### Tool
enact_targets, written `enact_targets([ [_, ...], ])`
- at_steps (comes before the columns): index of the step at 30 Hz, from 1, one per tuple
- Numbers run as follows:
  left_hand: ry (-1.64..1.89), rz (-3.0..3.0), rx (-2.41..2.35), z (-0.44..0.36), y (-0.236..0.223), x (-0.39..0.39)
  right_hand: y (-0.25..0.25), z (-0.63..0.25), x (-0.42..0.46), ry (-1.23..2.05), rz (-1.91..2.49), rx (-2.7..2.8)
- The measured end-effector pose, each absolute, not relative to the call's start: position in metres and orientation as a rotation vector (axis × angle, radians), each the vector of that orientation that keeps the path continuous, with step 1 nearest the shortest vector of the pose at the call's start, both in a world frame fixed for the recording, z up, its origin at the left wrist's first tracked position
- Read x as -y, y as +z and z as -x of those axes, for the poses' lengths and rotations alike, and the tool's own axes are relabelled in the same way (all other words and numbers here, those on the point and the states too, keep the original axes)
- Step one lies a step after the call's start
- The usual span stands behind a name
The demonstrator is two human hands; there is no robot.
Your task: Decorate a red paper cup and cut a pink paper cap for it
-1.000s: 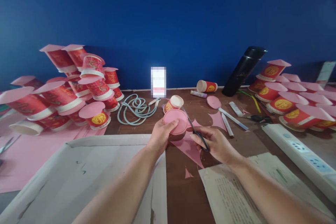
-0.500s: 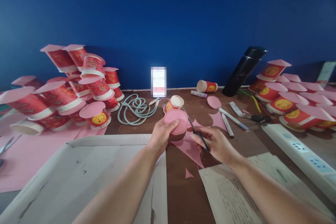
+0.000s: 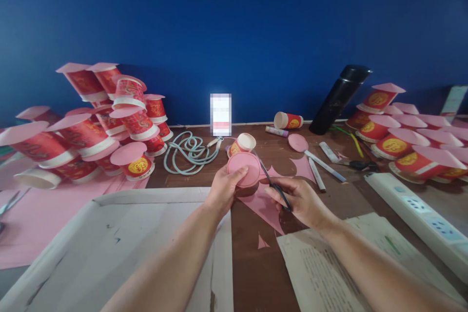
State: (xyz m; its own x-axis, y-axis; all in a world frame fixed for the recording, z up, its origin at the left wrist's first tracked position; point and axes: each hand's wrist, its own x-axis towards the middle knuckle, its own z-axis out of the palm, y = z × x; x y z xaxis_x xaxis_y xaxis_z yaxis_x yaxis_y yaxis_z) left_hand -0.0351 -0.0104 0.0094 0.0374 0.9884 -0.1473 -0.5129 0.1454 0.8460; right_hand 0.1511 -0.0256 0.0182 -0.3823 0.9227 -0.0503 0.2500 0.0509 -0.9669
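Observation:
Between the thumb and fingers of my left hand point(image 3: 224, 189) is a round pink paper disc point(image 3: 248, 165), its face turned toward me. My right hand point(image 3: 302, 199) grips black-handled scissors point(image 3: 280, 190), whose blades point up and left beside the disc's right edge. Whether the blades touch the paper I cannot tell. Just behind the disc, a red and white paper cup point(image 3: 239, 145) lies tilted with its pale round end up. Pink paper offcuts point(image 3: 265, 208) lie on the brown table under my hands.
Red cups with pink paper tops point(image 3: 86, 134) are piled at left, more cups point(image 3: 397, 145) at right. A black bottle point(image 3: 334, 107) leans against the blue wall. A coiled cable point(image 3: 188, 153), markers point(image 3: 317, 170), a power strip point(image 3: 420, 209), a booklet point(image 3: 321, 263) and a white tray point(image 3: 153, 192) surround my hands.
The pink disc and my left hand have shifted very slightly to the left. My right hand with the scissors stays almost in the same place.

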Motion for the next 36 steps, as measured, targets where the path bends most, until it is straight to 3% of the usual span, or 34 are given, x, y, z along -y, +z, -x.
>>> enact_targets([
  [36,1.264,-0.78,-0.988,0.0397,0.0103,0.0104,0.0171,-0.1529,0.0244,1.368,1.234,1.682],
])
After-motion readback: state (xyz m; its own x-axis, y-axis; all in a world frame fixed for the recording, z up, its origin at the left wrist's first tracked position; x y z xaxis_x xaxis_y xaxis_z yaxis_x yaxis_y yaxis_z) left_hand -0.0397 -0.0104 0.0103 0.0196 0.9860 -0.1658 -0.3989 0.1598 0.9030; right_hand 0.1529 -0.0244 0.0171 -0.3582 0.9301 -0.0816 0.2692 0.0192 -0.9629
